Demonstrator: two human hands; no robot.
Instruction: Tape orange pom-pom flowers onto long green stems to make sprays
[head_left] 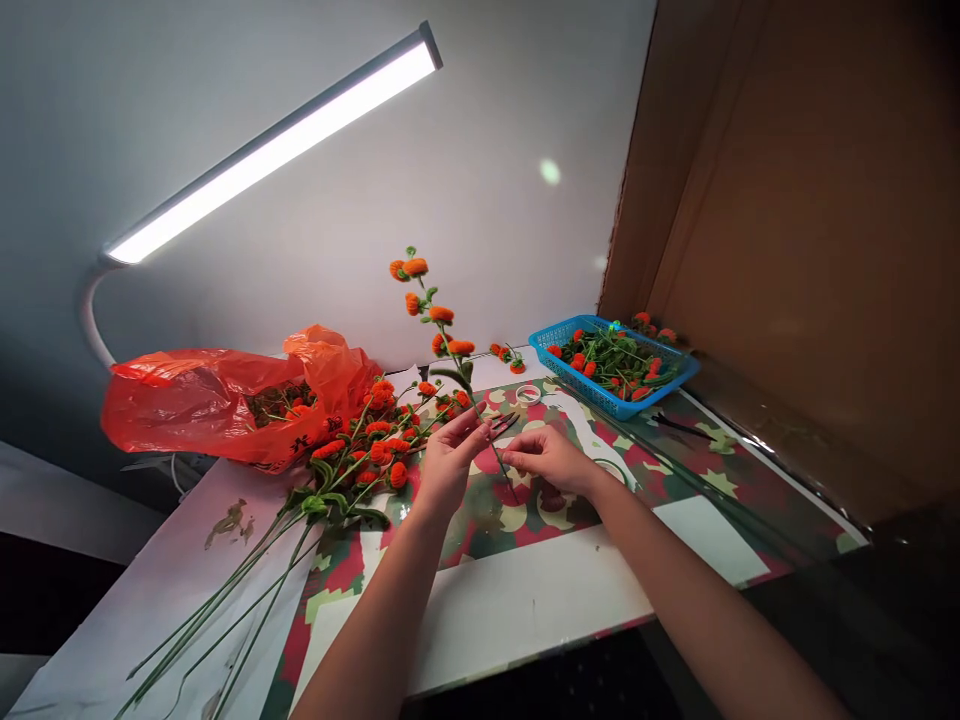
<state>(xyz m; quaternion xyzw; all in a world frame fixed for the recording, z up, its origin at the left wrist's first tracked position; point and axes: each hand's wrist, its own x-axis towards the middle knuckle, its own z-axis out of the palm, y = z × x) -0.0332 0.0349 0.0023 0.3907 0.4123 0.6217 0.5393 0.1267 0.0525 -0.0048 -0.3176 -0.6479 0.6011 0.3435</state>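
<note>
An artificial flower stem (451, 345) with fuzzy orange blooms and green leaves stands nearly upright over the mat. My left hand (452, 455) is closed round its lower part, thumb and fingers pinching it. Lower down, my right hand (551, 460) has its fingertips pinched together at the green stem. What else those fingertips may hold is too small to see. Just behind my hands, a dark-bladed cutting tool (507, 422) lies near the left fingertips; its handles are hidden. A white ring, seemingly a tape roll (528, 395), lies beyond.
Finished-looking orange flower stems (375, 450) lie in a bunch at the left, beside a red plastic bag (187, 400). A blue basket (626, 408) of flower pieces stands back right. The camouflage-patterned mat (487, 535) covers the table. A lit lamp (277, 145) hangs above.
</note>
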